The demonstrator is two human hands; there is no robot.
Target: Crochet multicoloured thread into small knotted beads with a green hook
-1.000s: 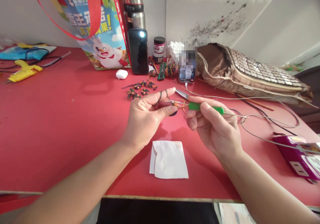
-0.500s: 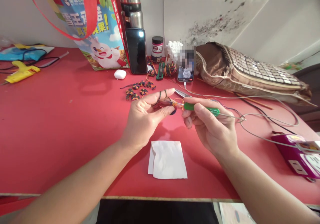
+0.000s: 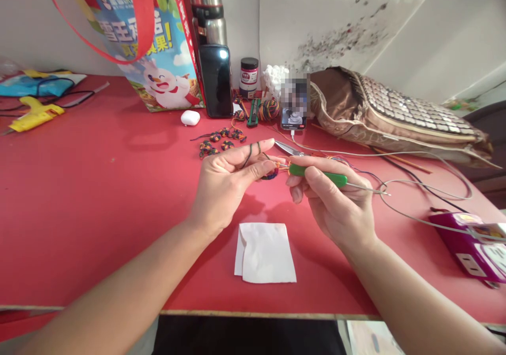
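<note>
Between the thumb and fingers of my left hand [image 3: 227, 186] is pinched a small crochet piece [image 3: 271, 172] in dark blue and orange yarn, partly hidden by the thumb. Dark yarn [image 3: 250, 152] loops round the raised index finger. My right hand [image 3: 336, 197] grips a crochet hook [image 3: 318, 175] by its green handle, pen-fashion. The hook's metal tip reaches to the piece at my left fingertips; a bare metal shaft sticks out behind the handle. Just behind the hands lie scissors [image 3: 288, 148]. Several finished yarn pieces [image 3: 215, 137] rest on the red table beyond my left hand.
A folded white tissue [image 3: 265, 253] lies in front of the hands. Behind stand a lit phone [image 3: 293, 116], a dark phone [image 3: 215, 80], a yarn ball [image 3: 270, 110] and a jar [image 3: 249, 78]. A purple power strip [image 3: 460, 244] and cable are at right, a yellow glue gun [image 3: 35, 114] at left.
My left hand has shifted slightly left and the thumb has drawn back, showing more of the piece's dark blue edge. The hook has moved a little left since the first frame.
</note>
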